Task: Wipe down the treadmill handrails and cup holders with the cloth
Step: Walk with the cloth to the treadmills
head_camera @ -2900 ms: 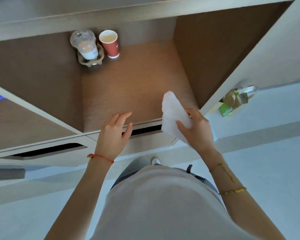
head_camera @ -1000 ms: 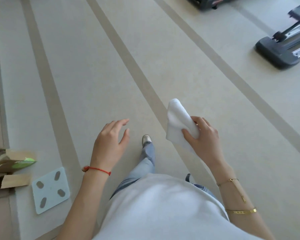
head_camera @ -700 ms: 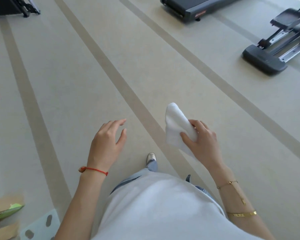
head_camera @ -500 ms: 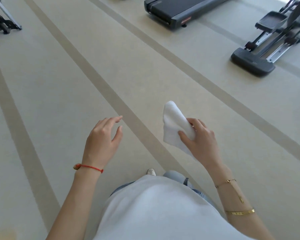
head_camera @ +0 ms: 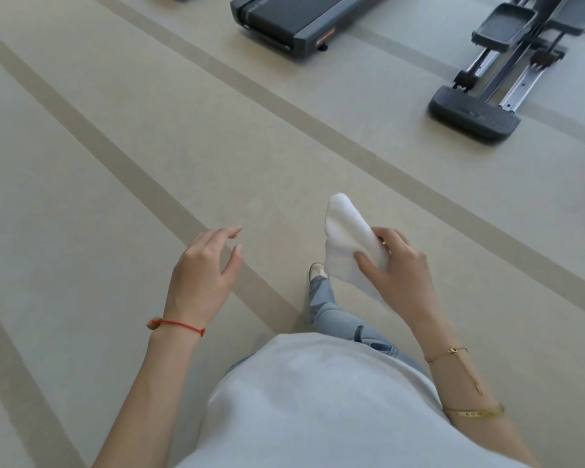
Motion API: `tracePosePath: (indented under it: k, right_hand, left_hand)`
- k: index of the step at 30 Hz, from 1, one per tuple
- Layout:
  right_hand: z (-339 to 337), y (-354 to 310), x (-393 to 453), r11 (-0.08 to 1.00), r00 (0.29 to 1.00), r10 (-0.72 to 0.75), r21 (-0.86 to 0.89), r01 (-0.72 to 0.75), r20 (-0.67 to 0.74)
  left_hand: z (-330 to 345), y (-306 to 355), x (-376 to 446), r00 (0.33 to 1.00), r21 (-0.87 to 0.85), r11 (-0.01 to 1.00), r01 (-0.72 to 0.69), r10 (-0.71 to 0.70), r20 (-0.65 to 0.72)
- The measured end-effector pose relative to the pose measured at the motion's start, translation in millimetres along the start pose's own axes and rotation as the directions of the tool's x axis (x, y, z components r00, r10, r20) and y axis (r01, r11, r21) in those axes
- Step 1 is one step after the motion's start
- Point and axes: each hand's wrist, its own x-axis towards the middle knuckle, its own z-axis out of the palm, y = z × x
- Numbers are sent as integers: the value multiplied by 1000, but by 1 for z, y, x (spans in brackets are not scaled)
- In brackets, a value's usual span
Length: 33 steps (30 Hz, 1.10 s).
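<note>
A folded white cloth [head_camera: 347, 236] is pinched between thumb and fingers of my right hand [head_camera: 397, 273], held at waist height over the floor. My left hand [head_camera: 205, 270] hovers beside it with fingers spread and holds nothing. The rear end of a dark treadmill deck [head_camera: 284, 20] lies on the floor far ahead, at the top centre. Its handrails and cup holders are out of the frame.
A grey elliptical trainer [head_camera: 497, 79] with pedals and rails stands at the top right. The beige floor [head_camera: 115, 113] has darker diagonal stripes. One jeans leg and shoe [head_camera: 318, 275] is stepping forward between my hands.
I turned away from the wooden shelf unit and walked across the floor. The treadmill and elliptical have come closer and lower in view. The cloth stays in my right hand.
</note>
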Motion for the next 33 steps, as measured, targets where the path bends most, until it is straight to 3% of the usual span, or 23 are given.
tracePosePath:
  k: [14, 26, 33]
  right_hand:
    - [-17, 23, 322, 998, 998, -54, -25, 54, 12]
    - [18, 60, 567, 1000, 1000, 14, -8, -14, 14]
    - [11, 59, 742, 999, 997, 41, -9, -41, -62]
  left_hand:
    - [41, 26, 300, 999, -38, 999, 27, -28, -23]
    - [101, 10, 566, 1000, -28, 999, -20, 20, 10]
    - [114, 21, 755, 996, -27, 996, -89, 89, 15]
